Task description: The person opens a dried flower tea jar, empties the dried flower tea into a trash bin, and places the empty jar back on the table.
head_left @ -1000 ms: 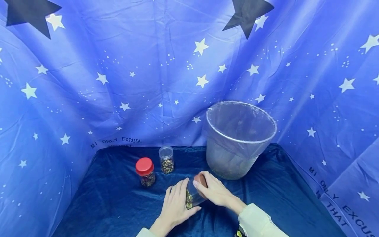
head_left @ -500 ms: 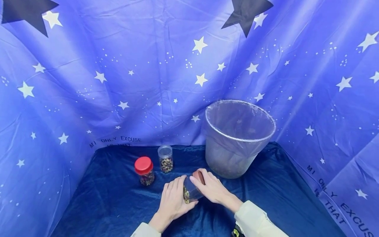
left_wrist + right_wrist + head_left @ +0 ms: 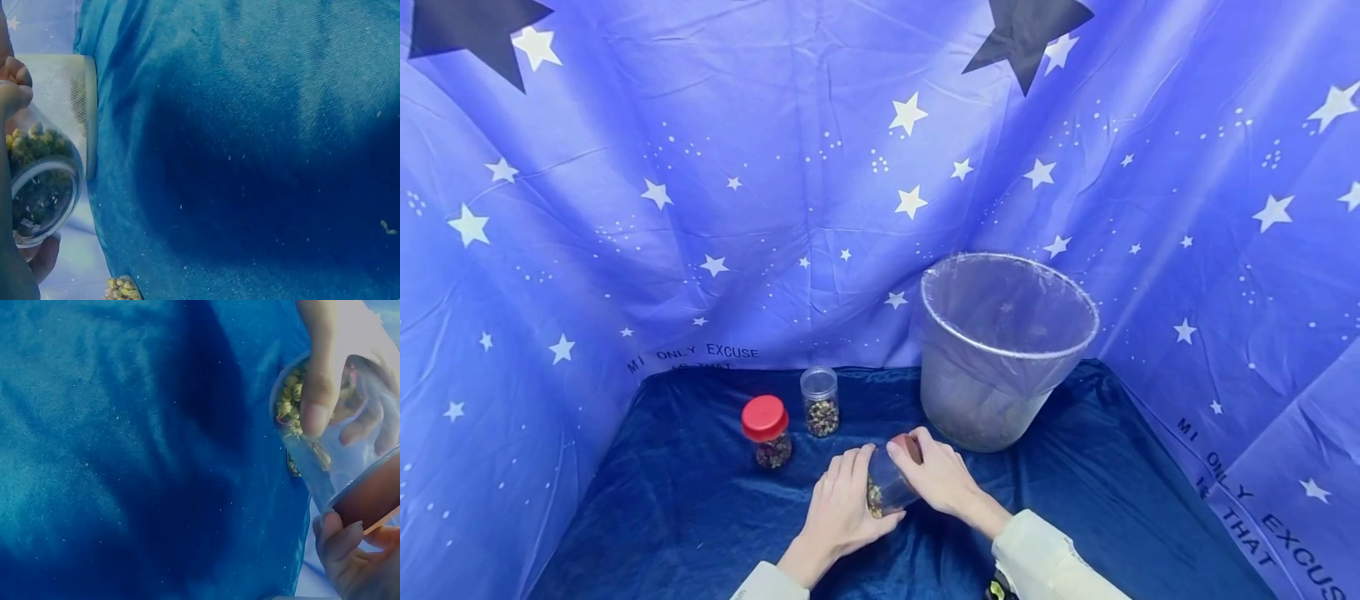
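Brown lid (image 3: 370,497) is gripped by right fingers (image 3: 342,542), tilted jar (image 3: 893,488) by left fingers (image 3: 850,467).

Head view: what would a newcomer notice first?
Likely the starry blue backdrop, filling the upper picture. Next, the lined bin right of centre and the red-lidded jar to its left. In front, the left hand holds a tilted jar, the right hand its brown lid.

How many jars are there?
3: a brown-lidded jar in the left hand and right hand, a red-lidded jar further left, and a clear jar behind and right of it.
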The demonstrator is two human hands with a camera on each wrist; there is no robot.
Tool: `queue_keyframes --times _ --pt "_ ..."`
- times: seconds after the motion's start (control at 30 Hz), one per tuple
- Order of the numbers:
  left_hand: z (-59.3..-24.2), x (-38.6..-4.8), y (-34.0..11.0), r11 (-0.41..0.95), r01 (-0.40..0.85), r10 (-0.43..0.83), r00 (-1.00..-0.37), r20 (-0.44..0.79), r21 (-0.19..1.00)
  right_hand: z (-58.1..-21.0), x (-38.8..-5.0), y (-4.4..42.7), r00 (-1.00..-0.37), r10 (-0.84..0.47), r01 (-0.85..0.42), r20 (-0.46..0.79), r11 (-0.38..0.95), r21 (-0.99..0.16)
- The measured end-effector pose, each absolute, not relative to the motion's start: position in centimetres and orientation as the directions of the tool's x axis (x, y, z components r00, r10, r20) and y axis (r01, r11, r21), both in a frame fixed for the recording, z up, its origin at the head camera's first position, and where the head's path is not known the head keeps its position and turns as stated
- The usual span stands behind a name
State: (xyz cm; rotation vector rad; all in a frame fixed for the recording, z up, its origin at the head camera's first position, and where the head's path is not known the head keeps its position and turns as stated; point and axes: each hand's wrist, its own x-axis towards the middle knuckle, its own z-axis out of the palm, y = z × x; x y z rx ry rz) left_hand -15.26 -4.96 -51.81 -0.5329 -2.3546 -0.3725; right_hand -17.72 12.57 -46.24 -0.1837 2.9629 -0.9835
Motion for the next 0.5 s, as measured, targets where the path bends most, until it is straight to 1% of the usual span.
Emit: queue_keyframes --times 0.13,0.27,0.37,0.5 --pt "-51.54 -15.17 -5.03 0.867 0.483 0.287 -0.684 0.671 0.122 -46.48 -17.58 12.67 -0.985 -0.136 -0.171 0.104 0.795 -0.582" --pt "-51.34 -14.9 -4.92 0.864 0.48 0.29 -0.722 0.628 0.152 -46.54 -17.38 12.75 -0.976 -0.156 -0.214 0.149 0.791 -0.573" --pt "-51.34 -14.82 -4.76 0.855 0.485 0.287 -0.736 0.613 0.183 -46.61 -17.22 12.79 -0.974 -0.154 -0.223 0.166 0.783 -0.581" --pt "-51.44 -14.97 -4.85 0.834 0.514 0.281 -0.708 0.648 0.2 -46.82 -17.11 12.67 -0.969 -0.145 -0.237 0.198 0.767 -0.597"
